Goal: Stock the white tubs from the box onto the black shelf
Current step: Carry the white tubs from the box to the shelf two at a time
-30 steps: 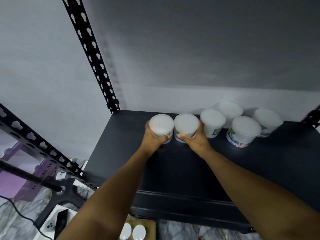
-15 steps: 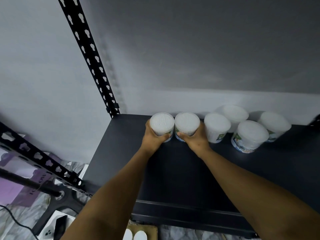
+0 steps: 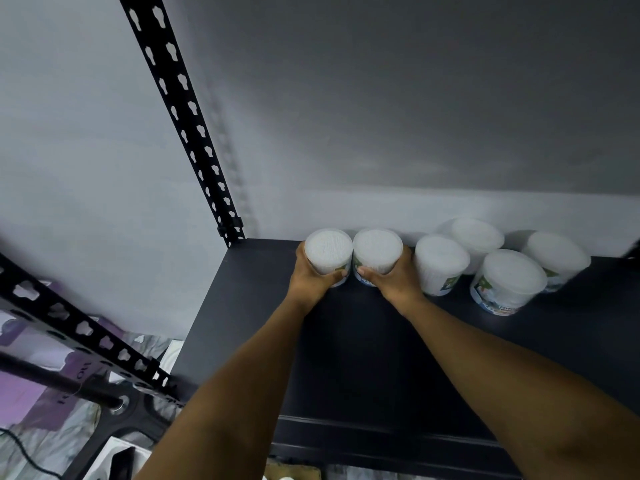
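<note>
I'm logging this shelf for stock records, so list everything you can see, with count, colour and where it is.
white tubs: six, white with green and blue labels, along the back of the shelf; one in the left hand, one in the right hand, four standing to the right
black shelf: one, black, in front of the person
slotted uprights: two seen, black, back left corner and near left
wall: grey, behind the shelf
purple item: one, lower left, below the shelf
black cable: one, bottom left
left hand: grips the leftmost tub
right hand: grips the tub beside it
</note>
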Demonstrator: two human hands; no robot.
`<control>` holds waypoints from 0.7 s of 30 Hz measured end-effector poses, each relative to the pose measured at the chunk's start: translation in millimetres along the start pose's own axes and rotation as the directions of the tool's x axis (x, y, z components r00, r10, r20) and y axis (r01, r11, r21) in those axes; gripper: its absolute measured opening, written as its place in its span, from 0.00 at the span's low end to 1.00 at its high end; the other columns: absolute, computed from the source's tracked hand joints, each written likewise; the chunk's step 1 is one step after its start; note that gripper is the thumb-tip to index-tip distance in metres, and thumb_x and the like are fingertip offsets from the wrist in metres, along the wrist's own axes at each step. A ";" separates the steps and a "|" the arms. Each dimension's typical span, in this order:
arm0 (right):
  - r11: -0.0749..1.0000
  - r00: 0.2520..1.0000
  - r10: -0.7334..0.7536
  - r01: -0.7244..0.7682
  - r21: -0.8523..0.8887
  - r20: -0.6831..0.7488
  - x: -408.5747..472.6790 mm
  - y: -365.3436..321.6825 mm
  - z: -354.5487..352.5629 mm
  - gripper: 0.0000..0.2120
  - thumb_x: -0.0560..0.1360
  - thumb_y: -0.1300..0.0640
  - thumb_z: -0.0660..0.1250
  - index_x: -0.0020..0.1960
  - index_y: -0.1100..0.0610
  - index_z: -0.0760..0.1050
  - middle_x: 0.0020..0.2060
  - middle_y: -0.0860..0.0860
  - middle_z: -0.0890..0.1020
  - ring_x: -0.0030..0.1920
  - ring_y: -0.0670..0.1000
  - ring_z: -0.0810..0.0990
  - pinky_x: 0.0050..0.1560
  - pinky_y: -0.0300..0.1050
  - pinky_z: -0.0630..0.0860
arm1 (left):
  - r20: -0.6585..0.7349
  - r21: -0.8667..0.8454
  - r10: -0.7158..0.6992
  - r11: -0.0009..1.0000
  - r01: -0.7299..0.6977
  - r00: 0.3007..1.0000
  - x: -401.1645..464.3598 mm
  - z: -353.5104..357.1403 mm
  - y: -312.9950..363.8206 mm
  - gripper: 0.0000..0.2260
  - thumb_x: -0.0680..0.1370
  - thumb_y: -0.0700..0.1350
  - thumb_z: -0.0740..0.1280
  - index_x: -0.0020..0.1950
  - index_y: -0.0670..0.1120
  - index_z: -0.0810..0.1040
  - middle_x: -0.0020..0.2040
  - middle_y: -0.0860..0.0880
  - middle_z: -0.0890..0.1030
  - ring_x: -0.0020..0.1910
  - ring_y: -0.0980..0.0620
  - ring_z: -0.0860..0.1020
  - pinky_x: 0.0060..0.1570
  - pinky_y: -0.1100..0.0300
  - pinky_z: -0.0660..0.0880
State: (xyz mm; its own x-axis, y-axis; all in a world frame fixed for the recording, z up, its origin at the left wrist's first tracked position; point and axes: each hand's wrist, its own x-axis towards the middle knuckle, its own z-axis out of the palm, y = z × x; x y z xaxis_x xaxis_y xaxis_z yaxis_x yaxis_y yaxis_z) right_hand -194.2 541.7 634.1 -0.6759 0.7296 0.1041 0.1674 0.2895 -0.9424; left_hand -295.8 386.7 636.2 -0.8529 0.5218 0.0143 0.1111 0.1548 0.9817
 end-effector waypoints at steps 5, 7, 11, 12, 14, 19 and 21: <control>1.000 1.000 0.006 -0.006 -0.013 -0.003 2.5 1.0 2.7 0.42 0.57 0.53 0.82 0.66 0.54 0.67 0.62 0.50 0.73 0.62 0.48 0.72 0.63 0.47 0.72 | 0.005 0.002 -0.010 1.000 0.010 1.000 4.5 -1.0 -0.5 0.42 0.65 0.43 0.79 0.71 0.54 0.57 0.63 0.55 0.68 0.64 0.54 0.69 0.58 0.61 0.70; 1.000 1.000 0.012 -0.012 -0.013 -0.005 3.2 1.7 3.4 0.42 0.57 0.52 0.82 0.66 0.54 0.67 0.62 0.50 0.74 0.62 0.49 0.73 0.63 0.50 0.73 | 0.006 0.015 -0.016 1.000 0.016 1.000 5.8 -1.2 -0.8 0.42 0.66 0.43 0.79 0.71 0.54 0.57 0.64 0.55 0.68 0.64 0.54 0.69 0.58 0.61 0.70; 1.000 1.000 0.027 -0.027 -0.013 -0.004 4.2 -0.9 4.1 0.42 0.59 0.55 0.81 0.67 0.54 0.65 0.63 0.49 0.72 0.63 0.49 0.71 0.62 0.45 0.70 | 0.006 0.041 -0.023 0.999 0.023 1.000 9.1 -1.7 0.4 0.42 0.66 0.43 0.79 0.71 0.52 0.56 0.63 0.55 0.68 0.63 0.54 0.68 0.56 0.63 0.69; 0.999 0.999 0.035 -0.035 -0.018 0.000 4.9 -0.8 4.3 0.42 0.59 0.54 0.81 0.68 0.53 0.64 0.63 0.49 0.72 0.62 0.48 0.71 0.62 0.45 0.70 | 0.013 0.048 -0.023 0.999 0.023 1.000 10.5 -2.3 -0.3 0.42 0.66 0.44 0.79 0.71 0.52 0.56 0.63 0.54 0.68 0.63 0.54 0.68 0.56 0.63 0.69; 0.999 0.999 0.043 -0.043 -0.032 0.010 6.6 -0.8 4.5 0.43 0.59 0.52 0.81 0.68 0.52 0.63 0.64 0.48 0.72 0.63 0.49 0.71 0.63 0.47 0.71 | 0.027 0.060 -0.032 0.998 0.031 0.999 13.3 -3.5 -1.8 0.42 0.66 0.44 0.79 0.71 0.53 0.56 0.64 0.54 0.68 0.64 0.53 0.69 0.58 0.60 0.71; 0.995 0.996 0.084 -0.083 -0.064 0.018 9.4 -0.6 5.1 0.44 0.59 0.49 0.81 0.68 0.51 0.62 0.64 0.49 0.73 0.64 0.51 0.72 0.62 0.47 0.71 | 0.046 0.076 -0.053 0.996 0.050 0.998 15.5 -5.8 -1.3 0.43 0.65 0.46 0.79 0.70 0.55 0.55 0.64 0.54 0.68 0.65 0.51 0.69 0.64 0.52 0.71; 0.994 0.996 0.086 -0.085 -0.065 0.021 8.6 -2.8 4.9 0.43 0.60 0.51 0.81 0.68 0.52 0.62 0.64 0.49 0.73 0.64 0.51 0.71 0.61 0.45 0.70 | 0.048 0.082 -0.057 0.995 0.053 0.997 14.5 -6.7 -0.3 0.42 0.64 0.47 0.80 0.69 0.56 0.56 0.64 0.54 0.67 0.65 0.52 0.69 0.65 0.50 0.71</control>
State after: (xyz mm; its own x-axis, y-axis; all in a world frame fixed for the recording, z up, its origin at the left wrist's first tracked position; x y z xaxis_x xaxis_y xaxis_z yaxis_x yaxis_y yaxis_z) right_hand -204.0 544.2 636.1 -0.6735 0.7390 0.0158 0.2703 0.2662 -0.9253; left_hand -311.6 388.6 637.4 -0.8322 0.5522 -0.0509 0.1076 0.2508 0.9620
